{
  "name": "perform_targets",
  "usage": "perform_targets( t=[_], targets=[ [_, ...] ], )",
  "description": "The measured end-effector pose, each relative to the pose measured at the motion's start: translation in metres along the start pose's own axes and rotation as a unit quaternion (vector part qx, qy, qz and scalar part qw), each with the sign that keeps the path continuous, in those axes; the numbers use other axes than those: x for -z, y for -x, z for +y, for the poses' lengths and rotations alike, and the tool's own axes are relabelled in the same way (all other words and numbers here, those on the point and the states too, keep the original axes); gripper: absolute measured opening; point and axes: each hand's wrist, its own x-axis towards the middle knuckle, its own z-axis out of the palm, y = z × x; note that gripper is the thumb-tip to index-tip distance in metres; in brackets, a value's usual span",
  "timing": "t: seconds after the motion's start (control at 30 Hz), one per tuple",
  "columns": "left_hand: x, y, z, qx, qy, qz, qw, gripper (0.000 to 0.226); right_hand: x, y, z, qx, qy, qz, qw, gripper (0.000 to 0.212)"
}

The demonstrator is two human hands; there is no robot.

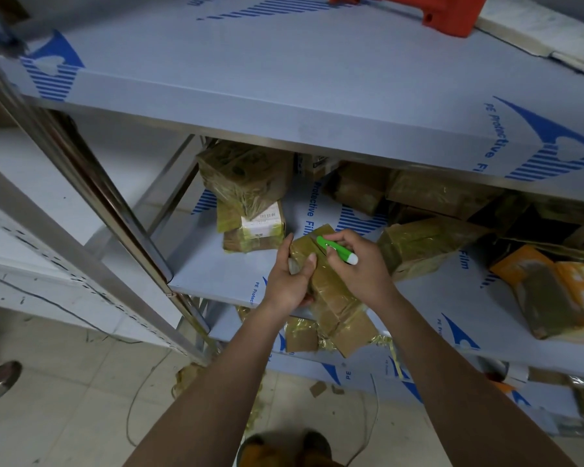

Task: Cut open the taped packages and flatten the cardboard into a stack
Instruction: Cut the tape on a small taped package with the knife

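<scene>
A long cardboard package (331, 291) wrapped in yellowish tape lies over the front edge of the middle shelf (223, 278). My left hand (289, 281) grips its left side near the far end. My right hand (358, 267) holds a green and white utility knife (336, 249) with its tip on the top of the package. Under the package, on the lower shelf, lie opened cardboard pieces (351, 335) and loose tape.
More taped packages crowd the middle shelf: a pile (250, 197) at the back left, several (429, 244) at the right, an orange box (553, 291) far right. The upper shelf (284, 89) overhangs. A steel post (91, 183) stands left. Tape scraps litter the floor (81, 399).
</scene>
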Motion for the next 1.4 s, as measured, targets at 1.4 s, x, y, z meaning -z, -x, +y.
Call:
perform_targets(
  t=[1.4],
  targets=[
    [-0.02, -0.01, 0.001, -0.048, -0.064, 0.117, 0.99, 0.027, 0.081, 0.108, -0.004, -0.141, -0.149, 0.128, 0.97, 0.016]
  ],
)
